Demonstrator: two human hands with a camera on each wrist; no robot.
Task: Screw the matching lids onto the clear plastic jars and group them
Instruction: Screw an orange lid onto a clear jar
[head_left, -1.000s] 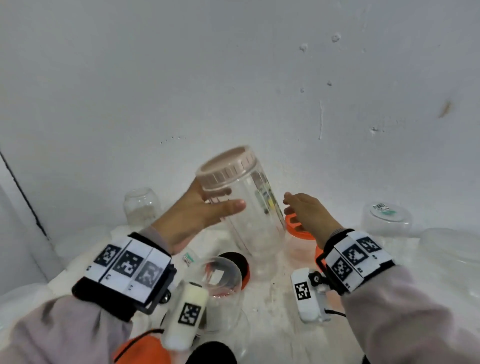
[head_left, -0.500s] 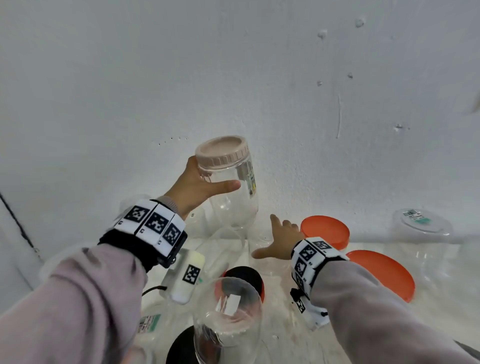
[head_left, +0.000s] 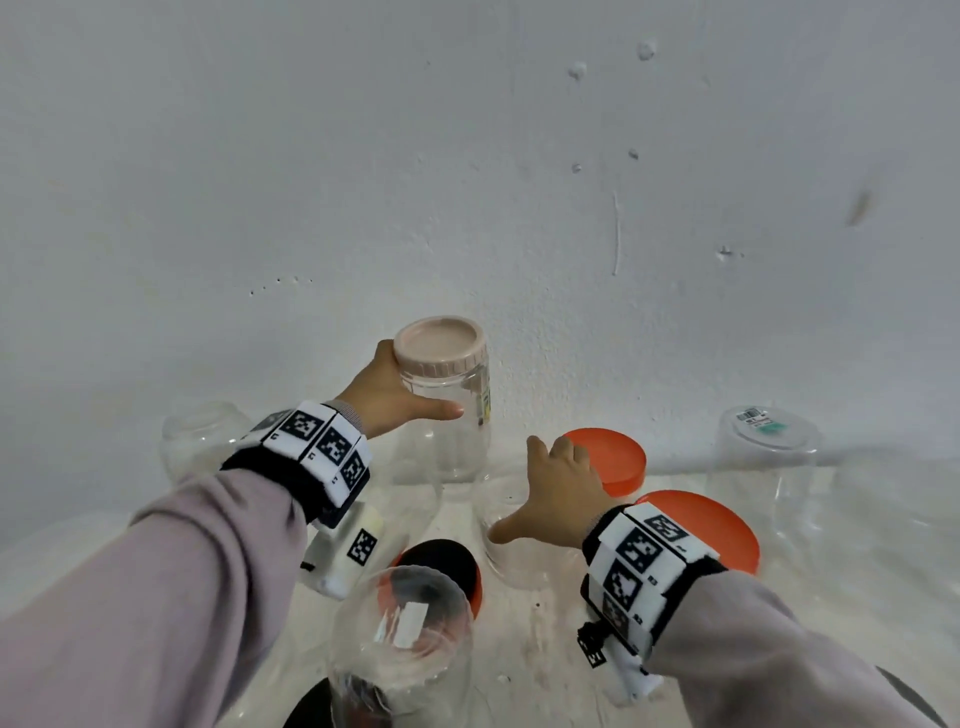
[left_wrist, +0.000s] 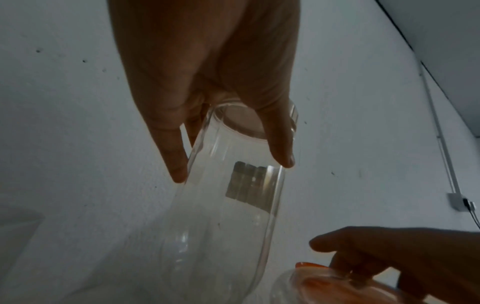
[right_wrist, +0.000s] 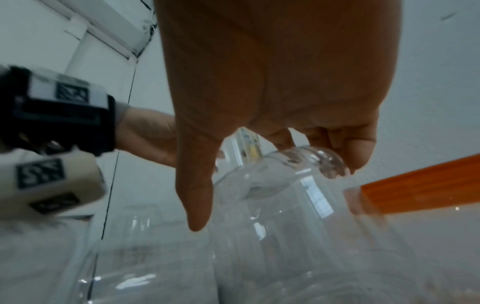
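Our left hand (head_left: 390, 396) has its fingers curled round the upper body of the capped jar (head_left: 448, 415), thumb lying across the front just under the pink lid (head_left: 439, 347); the left wrist view shows fingers on both sides of the clear wall. The jar stands upright, long axis vertical, close to the back wall (head_left: 467, 156). We cannot tell whether its base already touches the table (head_left: 519, 634).

Our right hand (head_left: 558, 491) holds nothing we can see: thumb spread out to the left, fingers bent downward, with the tips over the rim of an open jar (head_left: 511, 540) just below the palm. An orange lid (head_left: 610, 460) sits directly beyond those fingertips, touching or nearly so, and a second orange lid (head_left: 719, 530) lies to the right of the wrist.

So we judge the right hand is nearer for the next jar and lid, both lying forward and below it, once the left lets the capped jar go.
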